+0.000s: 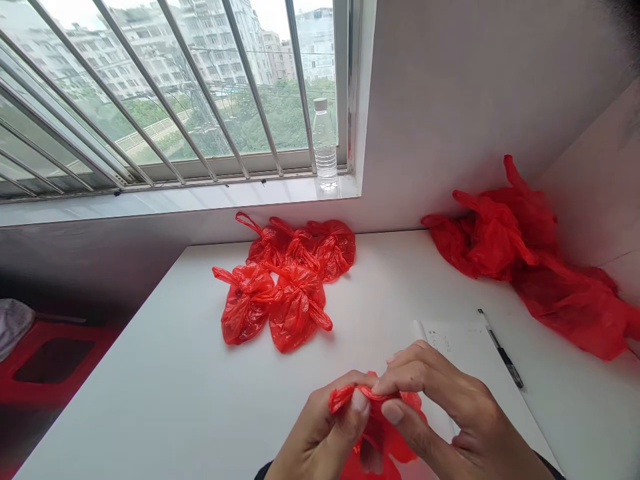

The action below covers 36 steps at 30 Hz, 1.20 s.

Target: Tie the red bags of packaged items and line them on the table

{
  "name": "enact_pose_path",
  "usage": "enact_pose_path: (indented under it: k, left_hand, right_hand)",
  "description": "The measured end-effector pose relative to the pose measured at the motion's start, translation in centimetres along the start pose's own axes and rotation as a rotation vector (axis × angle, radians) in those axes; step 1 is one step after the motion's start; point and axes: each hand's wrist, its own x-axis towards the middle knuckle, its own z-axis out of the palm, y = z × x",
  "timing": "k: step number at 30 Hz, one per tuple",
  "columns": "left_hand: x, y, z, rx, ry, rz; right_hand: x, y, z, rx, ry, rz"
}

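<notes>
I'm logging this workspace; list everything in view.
Table: one, white, centre
Tied bags: five, red, table's far side
Loose bags: uncountable, red, table's far right
Held bag: one, red, bottom centre
Paper: one, white, on table
Pen: one, black and clear, paper's right edge
Window: one, grey bars, upper left
Sill: one, white, below window
Bottle: one, clear, on sill
Walls: two, pale, behind, right
Seat: one, red, left of table
Cloth: one, pale, by seat
Buildings: several, pale, outside
Trees: many, green, outside
Cuffs: two, dark, bottom edge
Left hand: one, on held bag
Right hand: one, on held bag
</notes>
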Motion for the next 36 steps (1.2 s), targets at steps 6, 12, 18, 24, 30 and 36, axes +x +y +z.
enact_pose_path:
  k: [6,12,18,24,30,36]
  left_hand:
    - [0.7,-0.5,-1.7,-0.176,0.000,-0.097]
    - [0.7,-0.6,-2.3,0.125,-0.059,0.032]
    - [1.0,-2.9,-2.6,0.589,0.163,0.468]
    - [1.5,-4.5,-3.4,0.788,0.140,0.722]
    - [0.7,-5.5,-4.4,1.049,0.082,0.671]
    - [-2.0,-8.2,-7.3,1.203,0.085,0.623]
  right_hand:
    - [-0.9,0.7,0.6,0.018,-0.047,0.165]
    - [-0.2,2.4,1.8,0.219,-0.071,0.263]
    - [0.4,3.8,2.1,0.338,-0.190,0.477]
    - [1.0,4.5,1.7,0.405,-0.316,0.422]
    - [0.7,4.3,1.4,0.318,-0.217,0.400]
    - [-1.6,6.4,0.4,0.111,-0.093,0.469]
